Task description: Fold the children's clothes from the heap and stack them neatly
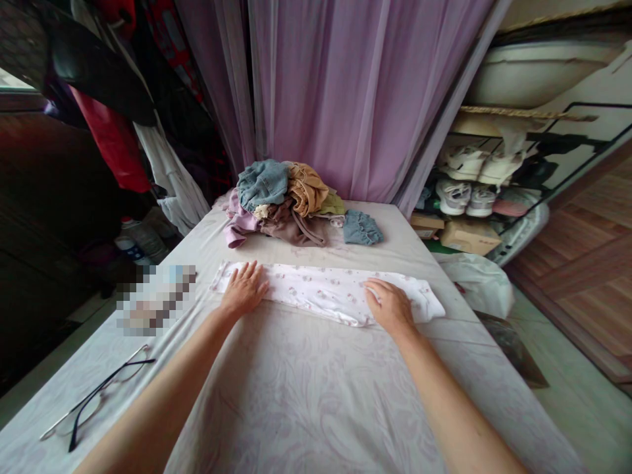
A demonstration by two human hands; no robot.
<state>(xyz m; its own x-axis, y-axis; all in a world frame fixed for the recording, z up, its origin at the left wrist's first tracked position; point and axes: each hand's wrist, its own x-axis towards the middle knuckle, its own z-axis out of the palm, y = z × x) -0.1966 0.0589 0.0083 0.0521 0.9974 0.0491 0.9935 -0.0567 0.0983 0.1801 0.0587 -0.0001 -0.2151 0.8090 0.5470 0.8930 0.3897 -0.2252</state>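
Observation:
A white garment with a small pink print [320, 293] lies folded into a long strip across the bed, on a pale patterned sheet [301, 395]. My left hand [244, 288] rests flat on the strip's left part, fingers spread. My right hand [389, 306] lies palm down near the strip's right end, and neither hand grips the cloth. Beyond the strip is a heap of folded and crumpled clothes [281, 204] in denim blue, tan and mauve. A small blue garment [362, 228] lies beside the heap.
Wire-framed glasses [96, 398] lie on the sheet at the lower left, and a pixelated blurred patch [155, 299] covers something near the left edge. A lilac curtain [316, 85] hangs behind the bed. Shoes on a rack [467, 178] and a white plastic bag [478, 284] stand to the right.

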